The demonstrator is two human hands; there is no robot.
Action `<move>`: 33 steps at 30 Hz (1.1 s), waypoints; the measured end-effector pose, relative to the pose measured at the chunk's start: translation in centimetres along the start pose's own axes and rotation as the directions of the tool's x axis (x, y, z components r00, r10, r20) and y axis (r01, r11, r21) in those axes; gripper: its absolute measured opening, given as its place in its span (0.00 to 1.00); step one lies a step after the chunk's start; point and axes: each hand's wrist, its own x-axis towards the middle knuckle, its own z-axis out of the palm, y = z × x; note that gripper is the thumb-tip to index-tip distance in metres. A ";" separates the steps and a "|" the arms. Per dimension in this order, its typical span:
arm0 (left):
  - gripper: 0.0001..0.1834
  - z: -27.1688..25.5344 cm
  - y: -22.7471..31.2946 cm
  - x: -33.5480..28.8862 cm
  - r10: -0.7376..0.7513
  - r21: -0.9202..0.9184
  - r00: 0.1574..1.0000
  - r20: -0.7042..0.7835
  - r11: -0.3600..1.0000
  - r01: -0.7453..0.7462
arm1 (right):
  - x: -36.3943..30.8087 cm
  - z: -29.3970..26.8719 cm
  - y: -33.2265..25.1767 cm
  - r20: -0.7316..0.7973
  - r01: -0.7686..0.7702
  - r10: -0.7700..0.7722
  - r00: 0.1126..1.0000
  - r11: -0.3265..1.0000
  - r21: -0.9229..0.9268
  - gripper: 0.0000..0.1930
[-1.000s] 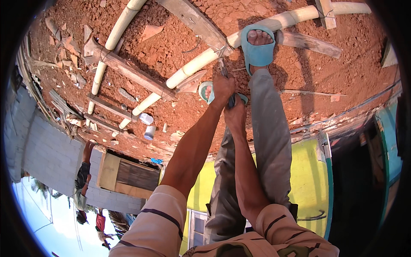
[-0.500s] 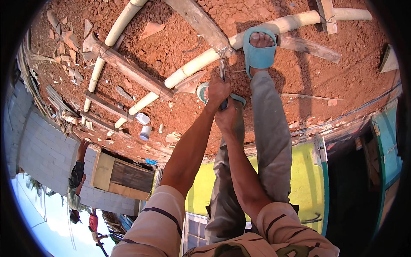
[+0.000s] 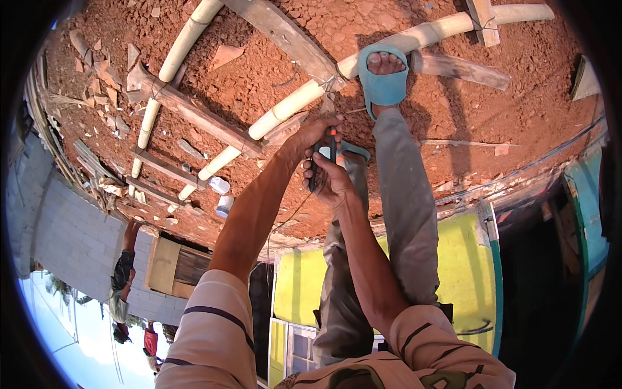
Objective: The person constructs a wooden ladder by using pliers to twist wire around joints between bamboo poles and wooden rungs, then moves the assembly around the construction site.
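A person in a tan striped shirt holds a black tool (image 3: 333,148) with red accents over rough red soil (image 3: 402,152), the right hand (image 3: 334,176) closed around it. The left hand (image 3: 317,135) bends its fingers at the tool's upper end; whether it grips cannot be told. A thin dark wire (image 3: 291,216) trails off toward 7 o'clock.

From the hands, at 12 o'clock, a smooth, jointed bamboo pole (image 3: 285,110) meets a weathered, flat plank (image 3: 285,39) at a wire tie (image 3: 330,82). At 1 o'clock a blue rubber sandal (image 3: 385,89) overlaps the pole, crowding the spot beside the tie; its mate (image 3: 355,151) is partly hidden behind the hands. A tapered board (image 3: 460,68) lies at 2 o'clock, a thin stick (image 3: 470,142) at 3.

A second round pole (image 3: 188,42) and a jagged, flat shard (image 3: 227,56) sit toward 10 o'clock, a rough beam (image 3: 194,113) just below them. Two white containers (image 3: 224,206) rest near 8, beside the left forearm, which blocks the ground beneath it. A flat yellow wall (image 3: 463,259) stands toward 4.
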 end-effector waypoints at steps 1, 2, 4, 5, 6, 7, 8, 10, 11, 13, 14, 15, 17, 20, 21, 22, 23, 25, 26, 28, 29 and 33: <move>0.14 0.2 0.3 -0.1 -0.002 0.053 0.999 -0.040 0.999 0.004 | -0.6 1.4 -0.8 -0.001 -0.002 0.002 1.000 1.000 -0.007 0.09; 0.13 0.6 0.4 -0.1 -0.028 -0.004 0.998 -0.061 1.000 0.028 | -1.4 2.9 -1.7 -0.111 -0.012 -0.007 0.994 0.985 -0.170 0.10; 0.13 0.8 0.4 -0.3 -0.045 -0.030 0.989 -0.141 0.999 0.041 | -2.1 3.8 -1.4 -0.215 -0.047 -0.023 0.976 0.949 -0.313 0.11; 0.13 1.0 0.4 -0.4 -0.060 -0.055 0.975 -0.214 0.997 0.049 | -2.2 3.7 -1.1 -0.290 -0.021 -0.163 0.943 0.841 -0.541 0.15; 0.13 1.3 0.3 -0.3 -0.054 -0.056 0.976 -0.212 0.998 0.043 | -2.4 4.0 -1.1 -0.318 -0.021 -0.322 0.892 0.672 -0.740 0.19; 0.13 1.5 0.2 -0.4 -0.027 -0.048 0.974 -0.227 0.999 0.016 | -2.9 4.4 -0.8 -0.313 -0.019 -0.323 0.893 0.668 -0.744 0.19; 0.13 1.6 0.0 -0.6 0.001 -0.039 0.970 -0.244 0.999 -0.010 | -3.6 4.8 -0.1 -0.233 -0.091 -0.522 0.821 0.284 -0.954 0.21; 0.12 2.5 -0.3 0.0 0.008 -0.040 0.962 -0.274 0.999 -0.019 | -3.3 4.9 0.9 -0.073 -0.361 -0.717 0.693 -0.258 -0.896 0.29; 0.11 2.9 -0.5 0.2 0.009 -0.040 0.949 -0.316 0.999 -0.023 | -2.7 5.0 1.1 -0.068 -0.362 -0.721 0.690 -0.262 -0.895 0.29; 0.12 3.9 -0.6 1.5 0.030 -0.051 0.924 -0.381 0.997 -0.053 | -1.0 6.5 0.1 -0.196 -0.611 -0.820 0.537 -0.218 -0.761 0.27; 0.13 4.2 -0.8 2.2 0.105 0.128 0.918 -0.382 0.990 -0.060 | -1.3 5.9 -1.0 -0.184 -0.591 -0.801 0.570 -0.244 -0.769 0.26; 0.14 1.7 -1.8 1.4 0.173 0.317 0.886 -0.430 0.948 -0.031 | -0.1 4.8 0.5 -0.176 -0.553 -0.773 0.610 -0.256 -0.793 0.26; 0.16 0.5 -1.0 1.3 0.163 0.350 0.877 -0.451 0.937 0.006 | 1.6 3.2 0.4 -0.260 -0.443 -0.669 0.696 -0.116 -0.889 0.23; 0.26 0.9 2.2 -1.2 0.090 0.713 0.962 -0.256 0.690 0.126 | 2.4 1.4 0.0 -0.138 -0.192 -0.694 0.706 0.001 -0.981 0.16; 0.26 -0.1 2.5 -2.2 0.094 0.712 0.958 -0.270 0.690 0.133 | 2.6 2.2 0.7 -0.030 0.071 -0.700 0.714 0.115 -0.991 0.14; 0.30 -0.9 2.7 -3.1 0.057 0.658 0.961 -0.272 0.739 0.142 | 2.8 3.0 0.8 -0.252 -0.073 -0.585 0.771 0.312 -0.947 0.08; 0.34 -1.5 2.8 -3.8 0.020 0.602 0.963 -0.270 0.784 0.152 | 2.5 3.6 0.8 -0.249 -0.068 -0.577 0.778 0.316 -0.946 0.08; 0.35 -3.1 3.0 -6.1 0.027 0.562 0.959 -0.282 0.815 0.142 | 1.9 5.1 0.9 -0.409 -0.059 -0.297 0.863 0.744 -0.666 0.06; 0.36 -3.8 2.5 -7.3 0.025 0.514 0.960 -0.278 0.848 0.126 | 2.0 5.9 1.2 -0.448 -0.096 -0.265 0.854 0.765 -0.637 0.05; 0.35 -2.9 2.6 -8.6 0.067 0.427 0.953 -0.296 0.902 0.069 | 1.8 5.4 0.4 -0.430 -0.065 -0.204 0.879 0.844 -0.532 0.06; 0.35 -2.7 2.6 -9.4 0.072 0.426 0.951 -0.300 0.902 0.066 | 1.7 5.0 0.0 -0.412 -0.045 -0.146 0.899 0.907 -0.419 0.07; 0.27 -4.4 0.7 -11.2 0.201 0.306 0.902 -0.381 0.948 -0.082 | 2.3 3.0 -0.9 -0.111 -0.100 0.091 0.990 0.992 -0.073 0.10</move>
